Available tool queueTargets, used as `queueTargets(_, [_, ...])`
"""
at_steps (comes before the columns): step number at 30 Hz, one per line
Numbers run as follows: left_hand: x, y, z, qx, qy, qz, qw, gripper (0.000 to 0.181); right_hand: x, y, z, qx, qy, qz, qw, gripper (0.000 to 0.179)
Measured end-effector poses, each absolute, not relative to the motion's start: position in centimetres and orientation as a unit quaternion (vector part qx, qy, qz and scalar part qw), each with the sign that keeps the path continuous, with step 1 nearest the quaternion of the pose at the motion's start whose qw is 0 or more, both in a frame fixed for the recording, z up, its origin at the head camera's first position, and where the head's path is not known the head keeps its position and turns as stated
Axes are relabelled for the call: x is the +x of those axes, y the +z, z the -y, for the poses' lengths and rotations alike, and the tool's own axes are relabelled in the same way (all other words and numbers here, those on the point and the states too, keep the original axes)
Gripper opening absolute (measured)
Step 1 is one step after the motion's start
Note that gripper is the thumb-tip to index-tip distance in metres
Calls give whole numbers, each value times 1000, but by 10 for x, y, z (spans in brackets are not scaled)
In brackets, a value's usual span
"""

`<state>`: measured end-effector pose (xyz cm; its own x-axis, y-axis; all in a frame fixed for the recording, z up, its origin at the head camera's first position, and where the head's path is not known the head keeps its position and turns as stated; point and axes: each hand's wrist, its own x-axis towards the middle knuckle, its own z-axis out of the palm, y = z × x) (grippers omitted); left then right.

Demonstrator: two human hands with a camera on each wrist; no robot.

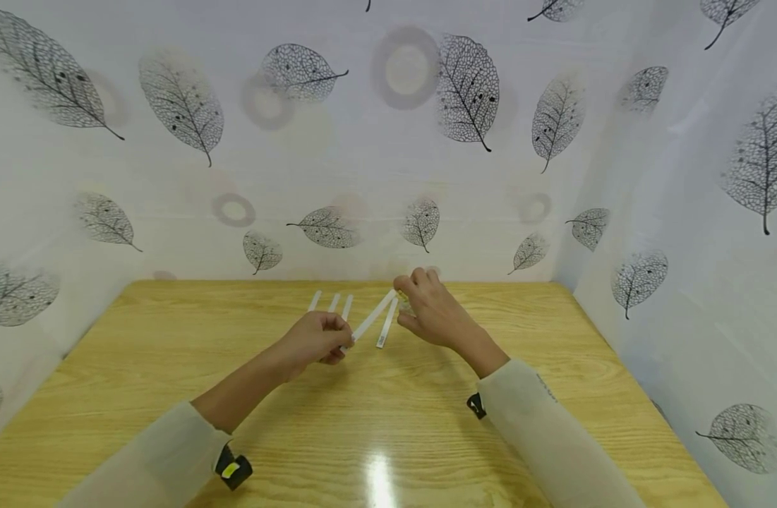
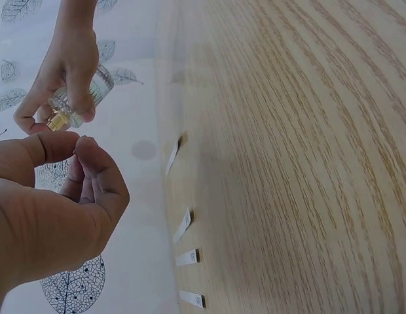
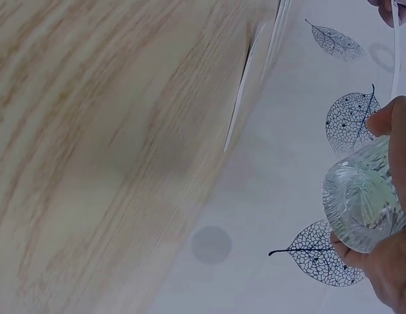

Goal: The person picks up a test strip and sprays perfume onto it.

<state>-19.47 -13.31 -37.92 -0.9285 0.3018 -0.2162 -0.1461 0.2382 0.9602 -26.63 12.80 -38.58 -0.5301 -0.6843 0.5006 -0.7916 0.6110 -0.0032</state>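
My left hand (image 1: 313,337) pinches one end of a white paper test strip (image 1: 372,316) between thumb and fingertips. The strip slants up and right, its far end close to my right hand (image 1: 431,309). That hand grips a clear glass perfume bottle (image 3: 361,196) with ridged sides. In the left wrist view the bottle is tilted, its gold spray neck (image 2: 59,120) pointing down toward my left hand, with a right-hand finger at the neck. Beneath the held strip another test strip (image 1: 387,326) lies on the table.
Three more white strips (image 1: 346,307) lie side by side beyond my left hand, partly covered by it. The wood-grain table (image 1: 388,416) ends at a pale leaf-printed curtain (image 1: 337,162) behind and on both sides.
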Motion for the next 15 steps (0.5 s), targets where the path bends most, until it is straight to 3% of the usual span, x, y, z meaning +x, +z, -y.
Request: queueTargets(15, [-195, -381, 135, 45, 618, -763, 183, 10, -263, -386, -127, 415, 126, 875, 216, 44])
